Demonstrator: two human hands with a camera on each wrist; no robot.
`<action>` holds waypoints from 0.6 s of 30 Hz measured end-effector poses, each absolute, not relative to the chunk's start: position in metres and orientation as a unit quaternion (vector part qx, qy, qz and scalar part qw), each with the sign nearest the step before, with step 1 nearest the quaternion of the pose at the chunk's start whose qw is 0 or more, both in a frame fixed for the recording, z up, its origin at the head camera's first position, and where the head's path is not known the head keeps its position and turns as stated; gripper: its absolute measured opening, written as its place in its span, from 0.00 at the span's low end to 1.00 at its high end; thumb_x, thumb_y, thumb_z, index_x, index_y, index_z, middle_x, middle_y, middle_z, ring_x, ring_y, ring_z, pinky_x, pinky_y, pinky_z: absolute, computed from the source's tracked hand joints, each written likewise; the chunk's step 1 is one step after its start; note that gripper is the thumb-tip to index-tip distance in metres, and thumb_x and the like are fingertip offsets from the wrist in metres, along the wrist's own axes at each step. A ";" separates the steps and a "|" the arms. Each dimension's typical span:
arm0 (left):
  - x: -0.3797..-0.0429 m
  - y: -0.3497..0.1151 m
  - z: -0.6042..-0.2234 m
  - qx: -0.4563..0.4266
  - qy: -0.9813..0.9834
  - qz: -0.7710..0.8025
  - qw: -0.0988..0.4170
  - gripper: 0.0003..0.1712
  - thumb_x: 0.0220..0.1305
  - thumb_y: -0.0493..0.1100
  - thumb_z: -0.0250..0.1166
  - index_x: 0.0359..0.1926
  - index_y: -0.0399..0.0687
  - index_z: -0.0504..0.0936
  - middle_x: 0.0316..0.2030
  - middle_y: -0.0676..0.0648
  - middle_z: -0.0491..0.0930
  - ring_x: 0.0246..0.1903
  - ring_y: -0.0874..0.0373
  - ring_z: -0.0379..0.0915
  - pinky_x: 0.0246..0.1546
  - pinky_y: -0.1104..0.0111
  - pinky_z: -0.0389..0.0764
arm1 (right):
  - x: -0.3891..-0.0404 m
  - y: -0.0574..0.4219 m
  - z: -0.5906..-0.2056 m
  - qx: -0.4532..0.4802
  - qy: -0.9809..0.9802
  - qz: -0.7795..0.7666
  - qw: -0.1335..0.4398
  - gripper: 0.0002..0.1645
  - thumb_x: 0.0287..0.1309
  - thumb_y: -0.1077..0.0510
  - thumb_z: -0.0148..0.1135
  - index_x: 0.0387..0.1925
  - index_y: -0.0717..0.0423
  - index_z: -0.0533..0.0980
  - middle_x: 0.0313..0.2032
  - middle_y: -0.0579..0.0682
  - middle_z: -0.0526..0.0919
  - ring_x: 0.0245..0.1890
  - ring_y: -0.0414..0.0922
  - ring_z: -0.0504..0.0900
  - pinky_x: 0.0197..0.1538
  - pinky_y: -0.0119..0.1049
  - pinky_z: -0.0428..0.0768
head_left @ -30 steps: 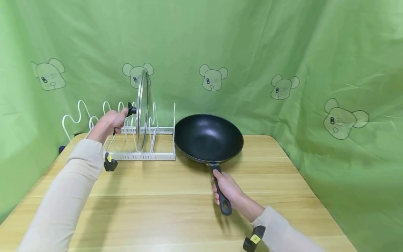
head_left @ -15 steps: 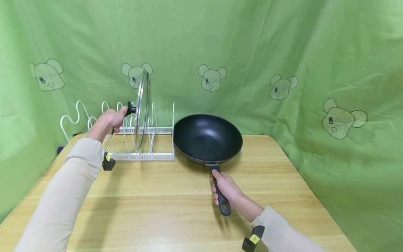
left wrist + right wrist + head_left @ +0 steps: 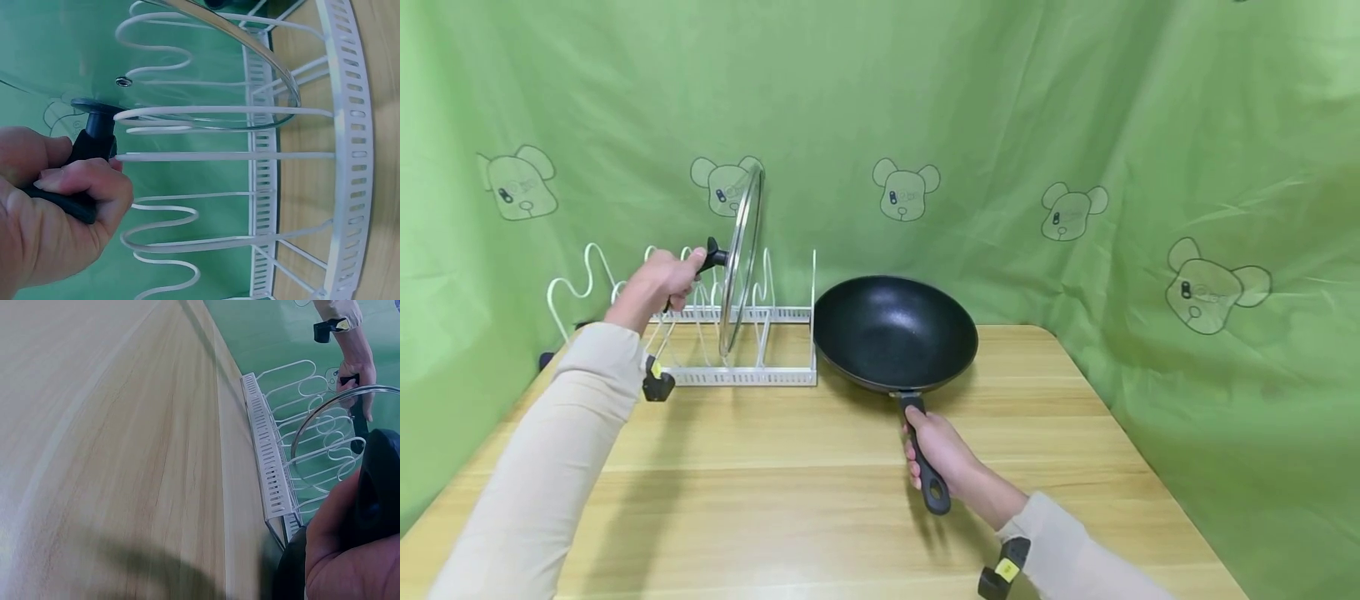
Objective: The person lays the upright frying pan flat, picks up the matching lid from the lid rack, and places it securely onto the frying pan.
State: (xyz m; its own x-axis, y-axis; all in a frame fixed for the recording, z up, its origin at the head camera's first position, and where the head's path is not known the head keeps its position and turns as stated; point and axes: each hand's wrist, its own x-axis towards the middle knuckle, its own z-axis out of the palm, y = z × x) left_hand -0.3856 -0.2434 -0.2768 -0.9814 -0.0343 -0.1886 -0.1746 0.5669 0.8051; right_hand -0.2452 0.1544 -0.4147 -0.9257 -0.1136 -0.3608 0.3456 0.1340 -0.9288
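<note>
My left hand (image 3: 664,279) grips the black knob handle (image 3: 94,150) of a glass lid (image 3: 742,258) with a metal rim. The lid stands on edge between the wires of a white rack (image 3: 745,377), its top leaning slightly to the right. In the left wrist view, the fingers curl round the handle and the lid's rim sits low among the wires. My right hand (image 3: 942,450) holds the dark handle (image 3: 934,487) of a black wok (image 3: 895,333), thumb along the top. The wok is just right of the rack, its inside facing up and toward me.
A wooden table (image 3: 790,500) carries the rack and reaches to a green curtain (image 3: 985,100) behind and at the sides. Black wrist cameras (image 3: 658,383) are strapped to both wrists. The rack's wavy wires stand upright along its length.
The lid has tilted, its top edge shifting a little right while its lower edge stays among the wires. The right hand and wok look unmoved.
</note>
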 end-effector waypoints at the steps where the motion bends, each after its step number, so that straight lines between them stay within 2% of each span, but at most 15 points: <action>1: -0.385 -0.243 -0.275 -0.058 0.879 0.468 0.075 0.33 0.79 0.64 0.40 0.43 0.38 0.72 0.16 0.56 0.67 0.16 0.64 0.63 0.21 0.71 0.67 | -0.245 0.155 -0.414 0.078 0.732 -0.653 0.177 0.22 0.78 0.44 0.35 0.49 0.59 0.63 0.19 0.45 0.67 0.12 0.40 0.65 0.16 0.33 0.70; 4: -0.384 -0.241 -0.268 -0.054 0.870 0.485 0.072 0.35 0.78 0.64 0.41 0.51 0.35 0.72 0.17 0.57 0.66 0.15 0.66 0.60 0.19 0.72 0.66 | -0.245 0.155 -0.414 0.076 0.732 -0.653 0.178 0.22 0.78 0.44 0.35 0.50 0.59 0.63 0.19 0.45 0.67 0.12 0.40 0.65 0.16 0.32 0.70; 6: -0.384 -0.239 -0.263 -0.051 0.872 0.482 0.068 0.35 0.78 0.65 0.42 0.51 0.34 0.73 0.16 0.57 0.67 0.15 0.66 0.60 0.18 0.73 0.66 | -0.245 0.156 -0.413 0.078 0.732 -0.653 0.177 0.22 0.78 0.44 0.35 0.50 0.59 0.63 0.19 0.45 0.67 0.12 0.39 0.65 0.16 0.32 0.70; 13: -0.379 -0.233 -0.251 -0.052 0.865 0.495 0.062 0.31 0.77 0.67 0.43 0.40 0.43 0.71 0.16 0.58 0.65 0.14 0.66 0.59 0.18 0.72 0.64 | -0.246 0.155 -0.414 0.080 0.735 -0.652 0.169 0.21 0.78 0.44 0.36 0.48 0.59 0.64 0.19 0.45 0.67 0.12 0.40 0.65 0.15 0.33 0.70; 18: -0.373 -0.227 -0.242 -0.053 0.872 0.483 0.055 0.30 0.76 0.69 0.40 0.36 0.48 0.68 0.17 0.59 0.63 0.16 0.64 0.58 0.19 0.71 0.63 | -0.245 0.155 -0.414 0.077 0.735 -0.652 0.170 0.21 0.78 0.44 0.36 0.47 0.58 0.64 0.19 0.45 0.67 0.12 0.40 0.65 0.15 0.33 0.70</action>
State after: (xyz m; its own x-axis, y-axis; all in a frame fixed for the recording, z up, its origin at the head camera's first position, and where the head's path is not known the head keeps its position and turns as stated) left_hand -0.3725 -0.2268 -0.2423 -0.9883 -0.0382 -0.1477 -0.1455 0.5270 0.8373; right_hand -0.2452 0.1552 -0.4143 -0.9303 -0.1084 -0.3505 0.3351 0.1382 -0.9320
